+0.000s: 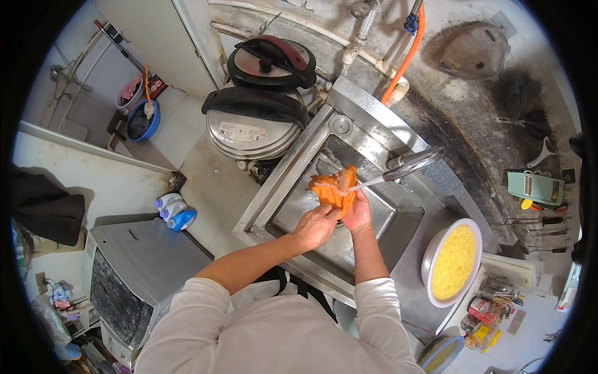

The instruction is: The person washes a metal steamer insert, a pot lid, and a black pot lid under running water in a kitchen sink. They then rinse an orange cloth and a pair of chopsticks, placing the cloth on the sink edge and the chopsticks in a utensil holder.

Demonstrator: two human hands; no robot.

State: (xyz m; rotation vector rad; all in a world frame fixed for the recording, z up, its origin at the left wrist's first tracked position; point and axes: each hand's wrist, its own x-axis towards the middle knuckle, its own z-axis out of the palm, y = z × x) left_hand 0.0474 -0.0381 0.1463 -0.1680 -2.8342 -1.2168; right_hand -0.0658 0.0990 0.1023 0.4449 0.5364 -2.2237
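An orange cloth (334, 189) hangs bunched over the basin of a stainless steel sink (299, 224). My left hand (317, 227) grips its lower edge with the fingers bent inward. From the other side, my right hand (359, 212) holds the cloth, its palm partly facing up. Water runs from the chrome faucet (411, 163) onto the cloth beside my right fingertips. Folds of the cloth cover some of my fingers. Beneath my hands, the drain (339, 223) shows only in part.
A basin of yellow shreds (452, 264) sits on the steel drainboard at right. Two lidded pots (254, 131) (271, 63) stand beyond the sink's left side. Detergent bottles (176, 212) rest on a grey appliance (145, 257) at left. An orange hose (406, 53) runs down behind the sink.
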